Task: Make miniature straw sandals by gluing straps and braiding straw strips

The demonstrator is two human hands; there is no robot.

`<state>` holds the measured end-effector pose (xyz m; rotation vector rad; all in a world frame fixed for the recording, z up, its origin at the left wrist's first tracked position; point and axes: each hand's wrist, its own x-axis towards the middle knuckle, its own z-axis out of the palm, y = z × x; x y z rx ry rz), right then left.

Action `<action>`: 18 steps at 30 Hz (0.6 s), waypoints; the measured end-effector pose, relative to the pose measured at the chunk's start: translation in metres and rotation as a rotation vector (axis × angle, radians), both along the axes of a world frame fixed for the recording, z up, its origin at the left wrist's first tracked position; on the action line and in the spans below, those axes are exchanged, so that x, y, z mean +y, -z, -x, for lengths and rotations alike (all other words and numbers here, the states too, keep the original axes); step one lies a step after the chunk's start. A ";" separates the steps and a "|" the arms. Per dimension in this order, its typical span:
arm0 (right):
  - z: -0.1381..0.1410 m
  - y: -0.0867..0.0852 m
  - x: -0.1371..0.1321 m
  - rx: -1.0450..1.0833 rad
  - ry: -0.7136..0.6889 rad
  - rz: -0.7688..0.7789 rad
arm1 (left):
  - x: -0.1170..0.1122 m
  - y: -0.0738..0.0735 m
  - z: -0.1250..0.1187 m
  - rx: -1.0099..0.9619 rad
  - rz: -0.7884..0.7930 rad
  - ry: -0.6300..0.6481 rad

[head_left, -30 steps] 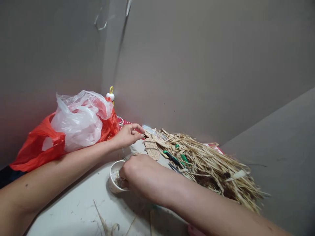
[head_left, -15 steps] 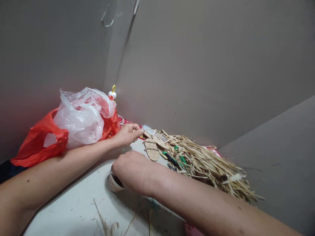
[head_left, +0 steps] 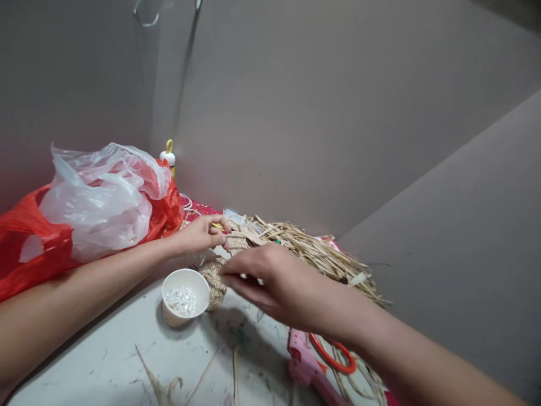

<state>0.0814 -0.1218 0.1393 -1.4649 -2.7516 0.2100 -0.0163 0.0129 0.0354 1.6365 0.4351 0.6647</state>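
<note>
Mid-frame, a woven piece (head_left: pixel 239 243) is lying just right of the left hand (head_left: pixel 202 233), grip unclear; the right hand (head_left: pixel 276 283) is pinching, contents hidden.

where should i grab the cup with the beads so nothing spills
Probably best around the outer wall of the paper cup, just below its rim, coming from the near left side. It stands upright, open-topped, with loose beads inside, so a level side grip should suit. A woven piece crowds its right side, while the near left wall is exposed.
</note>
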 end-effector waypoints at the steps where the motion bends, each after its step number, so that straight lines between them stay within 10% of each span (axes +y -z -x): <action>1: -0.016 0.001 -0.009 0.107 0.040 -0.015 | 0.000 0.000 0.000 0.033 0.003 0.030; 12: -0.155 0.078 -0.117 0.802 0.926 0.100 | 0.005 0.010 -0.002 0.248 -0.080 0.231; 18: -0.181 0.106 -0.131 0.479 0.920 -0.117 | 0.001 -0.003 0.002 0.412 -0.103 0.347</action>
